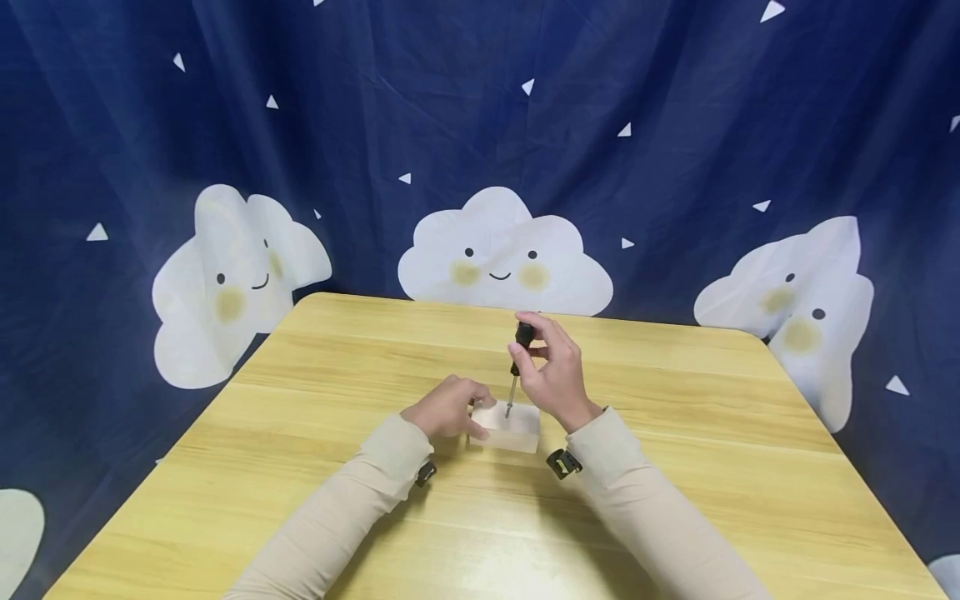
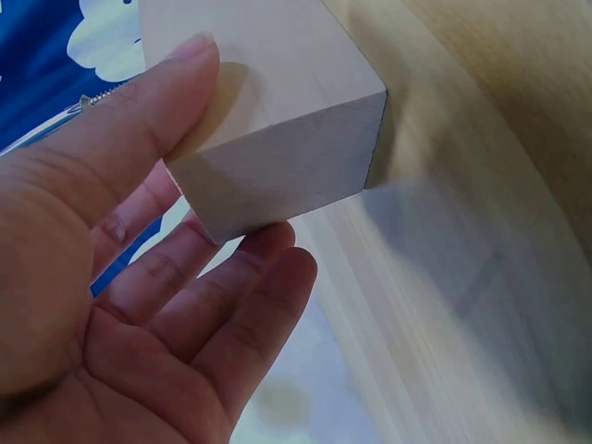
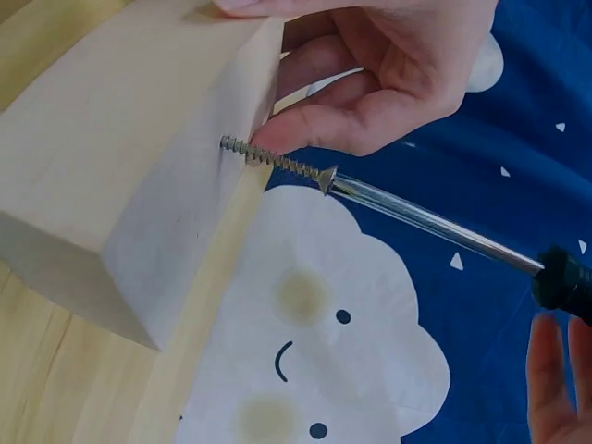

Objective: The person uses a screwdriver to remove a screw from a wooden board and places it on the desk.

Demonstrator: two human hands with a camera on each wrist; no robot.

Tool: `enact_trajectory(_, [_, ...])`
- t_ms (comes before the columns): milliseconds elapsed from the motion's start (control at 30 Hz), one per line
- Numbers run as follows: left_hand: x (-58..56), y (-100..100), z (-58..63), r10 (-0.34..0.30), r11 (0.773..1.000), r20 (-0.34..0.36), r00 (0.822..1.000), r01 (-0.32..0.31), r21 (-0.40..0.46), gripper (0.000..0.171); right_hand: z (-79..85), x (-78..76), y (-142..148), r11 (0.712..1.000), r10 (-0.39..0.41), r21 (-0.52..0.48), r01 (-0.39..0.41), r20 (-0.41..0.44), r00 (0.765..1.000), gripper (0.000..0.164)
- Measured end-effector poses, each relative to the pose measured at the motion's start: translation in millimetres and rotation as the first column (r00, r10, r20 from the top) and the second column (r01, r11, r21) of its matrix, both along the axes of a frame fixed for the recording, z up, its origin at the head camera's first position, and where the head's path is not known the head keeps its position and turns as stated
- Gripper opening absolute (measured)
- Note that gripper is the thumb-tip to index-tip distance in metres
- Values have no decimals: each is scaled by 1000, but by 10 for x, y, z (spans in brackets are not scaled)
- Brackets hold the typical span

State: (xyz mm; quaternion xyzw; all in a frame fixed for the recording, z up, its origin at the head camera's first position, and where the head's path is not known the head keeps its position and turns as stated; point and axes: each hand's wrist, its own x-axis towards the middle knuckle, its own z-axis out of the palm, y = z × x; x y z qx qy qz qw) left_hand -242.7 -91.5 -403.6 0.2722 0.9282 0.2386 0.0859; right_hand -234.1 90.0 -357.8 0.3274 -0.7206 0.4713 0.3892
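A pale wooden block (image 1: 504, 435) lies on the table in the head view. My left hand (image 1: 448, 407) grips its left end, thumb on one side and fingers on the other. In the right wrist view a threaded screw (image 3: 277, 161) stands out from the block's face, its tip at the wood. The shaft of a screwdriver (image 3: 435, 222) meets the screw head in line with it. My right hand (image 1: 553, 367) holds the screwdriver's black handle (image 1: 524, 335) above the block between thumb and fingers. In the left wrist view, the thumb (image 2: 139, 129) presses the block.
The wooden table (image 1: 337, 358) extends around both hands. Behind it hangs a dark blue curtain (image 1: 465, 100) with white clouds and triangles. A black wrist strap piece (image 1: 564, 463) sits at the right cuff, another (image 1: 426, 473) at the left.
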Motion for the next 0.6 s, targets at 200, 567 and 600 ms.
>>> enact_trajectory(200, [8, 8, 13, 0, 1000, -3, 1000, 0, -4, 45, -3, -6, 23, 1000, -16, -15, 17, 24, 1000, 40])
enact_trajectory(567, [18, 7, 5, 12, 1000, 4, 1000, -12, -1, 46, 252, 243, -50, 998, 68, 12, -68, 1, 998, 36])
enact_trajectory(600, [20, 4, 5, 11, 1000, 4, 1000, -11, -2, 46, 275, 269, -56, 998, 66, 4, -67, 2, 998, 36])
